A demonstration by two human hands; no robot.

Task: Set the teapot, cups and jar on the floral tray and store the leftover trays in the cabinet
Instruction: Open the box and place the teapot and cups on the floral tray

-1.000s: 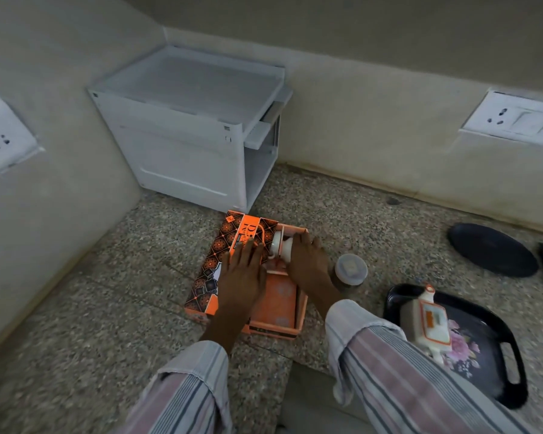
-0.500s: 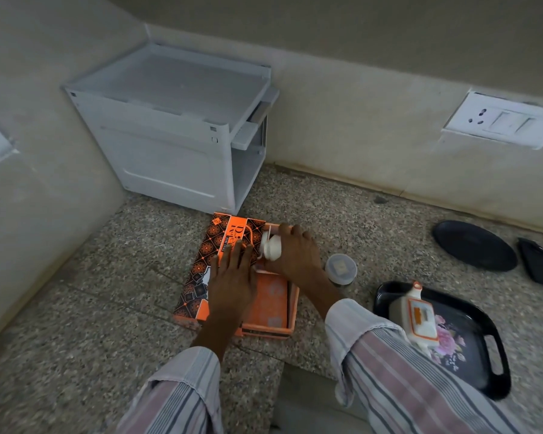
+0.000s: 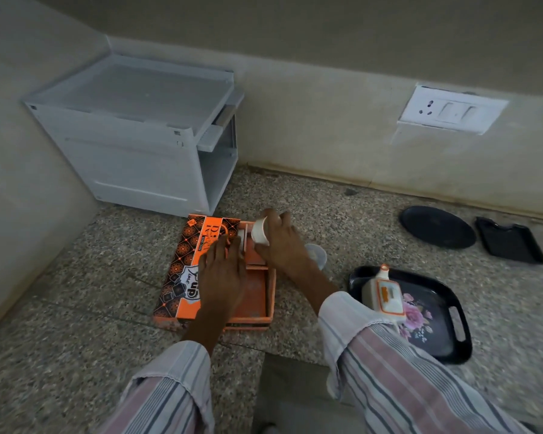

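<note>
White ceramic cup [image 3: 260, 232] sits clamped in the right hand [image 3: 281, 242] above the orange cardboard box [image 3: 215, 274]. Left hand [image 3: 222, 270] lies flat with fingers spread, pressing on the box and gripping nothing.

Three trays lie on the floor: one floral tray [image 3: 445, 311], one round black tray [image 3: 436, 227] and one rectangular black tray [image 3: 510, 241]. One teapot [image 3: 384, 296], one cup [image 3: 261, 231], one jar [image 3: 317, 255], one orange box [image 3: 201, 267], one white cabinet [image 3: 145, 133], one wall socket plate [image 3: 452, 109]. Two hands show: left hand [image 3: 221, 274] and right hand [image 3: 282, 242].

Jar [image 3: 318, 255] mostly hidden behind right hand [image 3: 279, 245], teapot [image 3: 383, 294] base covered by sleeve [image 3: 351, 311], box print blurred
</note>
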